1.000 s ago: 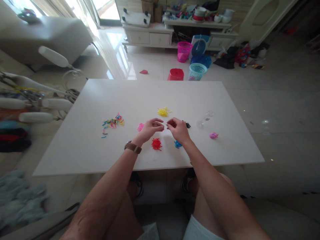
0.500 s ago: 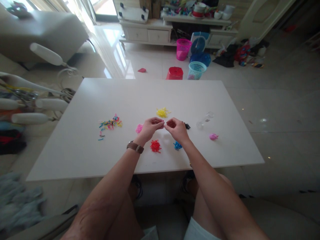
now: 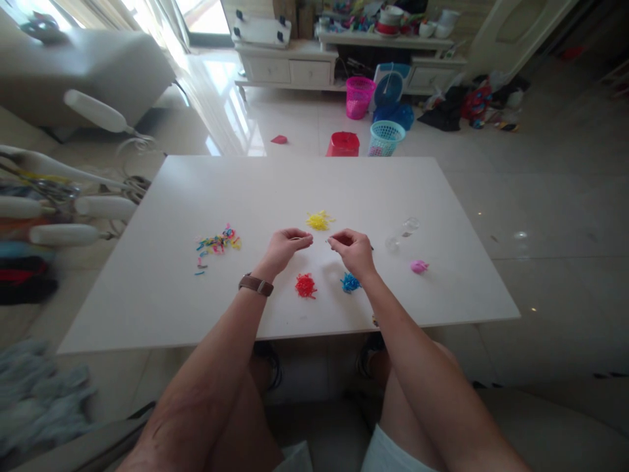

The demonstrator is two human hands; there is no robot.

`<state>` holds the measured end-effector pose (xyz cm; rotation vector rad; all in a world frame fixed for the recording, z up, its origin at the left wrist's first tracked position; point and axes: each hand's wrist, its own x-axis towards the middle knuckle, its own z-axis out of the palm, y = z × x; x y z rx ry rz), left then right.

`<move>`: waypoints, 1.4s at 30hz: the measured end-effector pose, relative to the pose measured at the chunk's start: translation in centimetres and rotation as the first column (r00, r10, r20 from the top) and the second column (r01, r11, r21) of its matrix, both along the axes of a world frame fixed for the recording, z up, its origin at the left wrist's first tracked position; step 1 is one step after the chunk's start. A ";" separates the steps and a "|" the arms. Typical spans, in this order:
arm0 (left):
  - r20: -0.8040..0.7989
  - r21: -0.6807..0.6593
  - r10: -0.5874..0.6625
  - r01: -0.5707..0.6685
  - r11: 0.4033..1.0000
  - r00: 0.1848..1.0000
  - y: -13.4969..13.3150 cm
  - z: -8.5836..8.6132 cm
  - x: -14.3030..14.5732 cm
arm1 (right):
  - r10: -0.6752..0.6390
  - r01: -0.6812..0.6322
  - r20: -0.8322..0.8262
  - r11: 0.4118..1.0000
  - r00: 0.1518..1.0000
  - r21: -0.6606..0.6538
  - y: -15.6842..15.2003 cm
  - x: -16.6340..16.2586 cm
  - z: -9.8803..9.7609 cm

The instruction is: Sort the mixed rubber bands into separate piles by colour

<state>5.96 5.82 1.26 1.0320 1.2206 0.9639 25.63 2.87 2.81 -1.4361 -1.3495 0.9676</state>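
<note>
Above the middle of the white table (image 3: 236, 190), my left hand (image 3: 289, 246) is closed in a pinch; whatever it holds is too small to make out. My right hand (image 3: 352, 250) also pinches, with a tiny dark bit at its fingertips that I cannot name. A gap separates the hands. Beyond them lies a pile of small yellow strips (image 3: 319, 221). Nearer to me are a red pile (image 3: 305, 286) and a blue pile (image 3: 350, 282) of similar pieces. My left hand covers the pink pile, and my right hand hides nearly all the black one.
A mixed heap of coloured strips (image 3: 219, 242) spreads on the table's left. To the right stand a clear plastic container (image 3: 403, 235), apparently lying down, and a pink lump (image 3: 419, 266). Past the far edge are a red stool (image 3: 344, 143) and a light-blue basket (image 3: 386, 136).
My hands were together at the fingertips and have drawn apart, the left one moving left and the right one slightly right. The pink pile has gone out of sight behind my left hand.
</note>
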 end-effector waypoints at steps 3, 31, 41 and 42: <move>-0.410 0.107 0.142 -0.108 0.988 0.901 0.8 -0.2 -3.4 | 0.017 -0.009 0.122 0.998 0.992 -0.062 0.2 0.9 0.2; -0.881 0.081 0.125 -0.115 0.990 0.457 0.7 -0.9 -9.7 | 0.425 -0.041 0.744 0.880 0.516 -0.474 0.5 5.6 -0.4; -0.904 0.107 0.192 -0.233 0.967 0.382 -0.8 -2.7 -15.2 | 0.441 -0.138 0.660 0.878 0.609 -0.459 0.6 4.0 -0.9; -0.904 0.121 0.213 -0.257 0.959 0.370 -1.0 -2.8 -16.3 | 0.444 -0.142 0.654 0.875 0.612 -0.462 0.6 3.9 -0.8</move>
